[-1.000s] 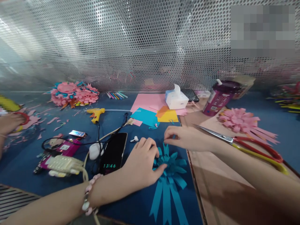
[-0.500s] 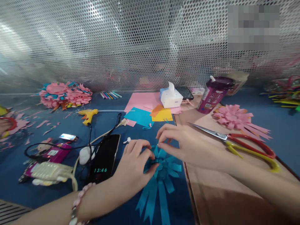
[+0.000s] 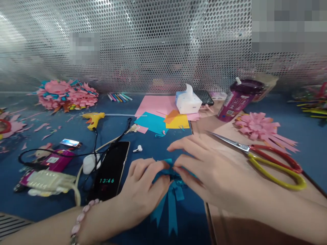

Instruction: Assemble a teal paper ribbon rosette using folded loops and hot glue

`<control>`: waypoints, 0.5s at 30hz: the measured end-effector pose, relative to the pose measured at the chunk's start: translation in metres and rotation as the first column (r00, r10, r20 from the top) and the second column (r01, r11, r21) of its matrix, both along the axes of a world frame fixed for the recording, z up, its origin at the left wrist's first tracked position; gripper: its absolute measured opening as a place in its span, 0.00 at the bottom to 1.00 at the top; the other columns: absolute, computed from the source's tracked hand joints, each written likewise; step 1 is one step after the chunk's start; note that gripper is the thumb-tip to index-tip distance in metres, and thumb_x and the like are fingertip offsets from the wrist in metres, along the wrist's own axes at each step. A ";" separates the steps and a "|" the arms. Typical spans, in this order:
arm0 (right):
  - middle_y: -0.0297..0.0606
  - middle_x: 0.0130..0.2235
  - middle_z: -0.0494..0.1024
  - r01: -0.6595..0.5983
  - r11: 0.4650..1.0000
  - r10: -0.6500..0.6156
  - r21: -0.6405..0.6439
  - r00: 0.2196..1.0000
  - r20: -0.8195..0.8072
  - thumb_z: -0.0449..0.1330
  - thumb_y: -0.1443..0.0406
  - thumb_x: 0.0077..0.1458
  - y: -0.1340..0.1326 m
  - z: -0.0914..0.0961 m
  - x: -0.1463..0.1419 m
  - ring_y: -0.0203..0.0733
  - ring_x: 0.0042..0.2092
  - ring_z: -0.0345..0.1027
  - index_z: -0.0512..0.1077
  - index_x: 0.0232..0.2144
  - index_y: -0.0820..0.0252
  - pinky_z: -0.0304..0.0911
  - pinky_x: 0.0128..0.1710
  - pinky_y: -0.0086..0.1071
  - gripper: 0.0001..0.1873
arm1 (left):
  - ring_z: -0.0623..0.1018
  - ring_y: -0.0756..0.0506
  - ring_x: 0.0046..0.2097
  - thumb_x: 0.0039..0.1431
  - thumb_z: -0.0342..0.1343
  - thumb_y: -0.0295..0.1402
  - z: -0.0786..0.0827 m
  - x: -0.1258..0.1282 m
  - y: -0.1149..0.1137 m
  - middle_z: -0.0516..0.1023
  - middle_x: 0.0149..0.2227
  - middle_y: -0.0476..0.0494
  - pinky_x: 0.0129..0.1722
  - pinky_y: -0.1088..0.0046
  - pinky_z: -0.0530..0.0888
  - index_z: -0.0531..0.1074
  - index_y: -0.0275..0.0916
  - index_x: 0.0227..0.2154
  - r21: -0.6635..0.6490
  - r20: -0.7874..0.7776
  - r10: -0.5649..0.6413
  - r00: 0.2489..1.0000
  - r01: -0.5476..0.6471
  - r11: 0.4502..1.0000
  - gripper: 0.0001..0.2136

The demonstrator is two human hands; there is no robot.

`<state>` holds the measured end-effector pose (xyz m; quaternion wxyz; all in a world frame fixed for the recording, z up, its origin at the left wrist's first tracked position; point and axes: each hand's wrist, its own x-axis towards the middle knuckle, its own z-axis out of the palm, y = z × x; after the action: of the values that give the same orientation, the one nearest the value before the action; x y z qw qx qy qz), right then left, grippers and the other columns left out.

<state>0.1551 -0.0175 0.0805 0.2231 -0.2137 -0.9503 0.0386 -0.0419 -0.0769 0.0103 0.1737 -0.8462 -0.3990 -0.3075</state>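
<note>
A teal paper flower (image 3: 171,190) with long ribbon tails lies on the blue table top in front of me. My left hand (image 3: 144,189) is curled over its left side, fingers pinching the petals. My right hand (image 3: 212,177) covers its right side, fingertips pressed onto the flower's centre. Both hands meet over the middle, hiding most of the petals. Only the tails and a few petal tips show.
Red-and-yellow scissors (image 3: 265,158) lie on a brown board (image 3: 230,231) at right, by a pink paper flower (image 3: 258,127) and a purple cup (image 3: 236,100). A phone (image 3: 109,175), earbud case (image 3: 89,163), glue gun (image 3: 93,119), paper sheets (image 3: 163,114) and tissue box (image 3: 187,102) surround. A perforated metal screen (image 3: 153,44) stands behind.
My right hand has come down and nearer over the flower's right side. Both hands now close together on its centre, covering more petals. The view shifted slightly.
</note>
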 end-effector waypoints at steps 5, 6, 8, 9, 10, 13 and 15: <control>0.45 0.48 0.73 -0.020 0.999 0.019 0.049 0.999 0.032 0.51 0.70 0.61 0.000 0.002 0.002 0.48 0.49 0.65 0.72 0.28 0.60 0.67 0.45 0.42 0.12 | 0.69 0.42 0.46 0.56 0.60 0.26 0.000 -0.002 0.000 0.72 0.44 0.41 0.44 0.61 0.66 0.71 0.37 0.33 -0.007 -0.010 -0.002 1.000 0.002 1.000 0.04; 0.46 0.48 0.73 -0.024 0.998 0.021 0.064 0.999 0.045 0.51 0.70 0.61 0.000 0.001 0.002 0.49 0.50 0.65 0.72 0.28 0.60 0.67 0.45 0.43 0.12 | 0.69 0.42 0.46 0.56 0.60 0.26 -0.001 -0.002 0.000 0.72 0.44 0.41 0.45 0.61 0.66 0.71 0.37 0.33 -0.011 -0.011 0.001 1.000 -0.001 1.000 0.04; 0.47 0.49 0.73 -0.031 0.996 0.025 0.086 0.997 0.070 0.51 0.70 0.61 0.000 0.000 0.002 0.50 0.50 0.64 0.73 0.29 0.61 0.67 0.45 0.43 0.12 | 0.68 0.42 0.47 0.56 0.60 0.26 -0.001 -0.002 0.000 0.72 0.45 0.42 0.45 0.61 0.66 0.71 0.38 0.34 -0.013 -0.014 0.000 1.000 0.000 1.000 0.04; 0.47 0.49 0.72 -0.033 0.995 0.026 0.090 0.996 0.080 0.51 0.70 0.61 0.000 -0.001 0.002 0.50 0.50 0.64 0.73 0.29 0.61 0.67 0.45 0.44 0.12 | 0.68 0.42 0.47 0.56 0.60 0.26 -0.001 -0.002 0.000 0.72 0.45 0.42 0.46 0.61 0.66 0.71 0.38 0.34 -0.009 -0.013 -0.003 1.000 0.003 1.000 0.04; 0.47 0.49 0.72 -0.034 0.995 0.026 0.089 0.996 0.089 0.51 0.70 0.61 0.000 -0.002 0.001 0.50 0.50 0.64 0.73 0.29 0.61 0.67 0.45 0.44 0.12 | 0.68 0.42 0.47 0.56 0.60 0.26 -0.002 -0.002 0.001 0.71 0.45 0.42 0.46 0.61 0.66 0.71 0.39 0.34 -0.009 -0.013 -0.001 1.000 0.001 1.000 0.04; 0.46 0.48 0.73 -0.028 0.996 0.022 0.083 0.997 0.074 0.51 0.70 0.61 -0.001 0.000 0.001 0.49 0.50 0.64 0.73 0.29 0.61 0.66 0.47 0.44 0.12 | 0.68 0.42 0.46 0.56 0.60 0.27 -0.002 -0.002 0.001 0.72 0.44 0.42 0.45 0.62 0.66 0.71 0.39 0.33 0.001 -0.008 0.000 1.000 0.000 1.000 0.04; 0.45 0.47 0.73 -0.023 0.997 0.021 0.070 0.999 0.027 0.50 0.70 0.61 -0.003 0.005 0.002 0.48 0.48 0.65 0.72 0.29 0.59 0.66 0.46 0.42 0.12 | 0.68 0.43 0.46 0.56 0.60 0.26 -0.001 -0.001 0.002 0.72 0.44 0.43 0.44 0.62 0.65 0.70 0.39 0.33 0.003 -0.003 0.004 1.000 -0.004 1.000 0.04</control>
<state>0.1571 -0.0201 0.0852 0.2175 -0.1959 -0.9562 0.0047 -0.0433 -0.0752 0.0089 0.1764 -0.8457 -0.3997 -0.3064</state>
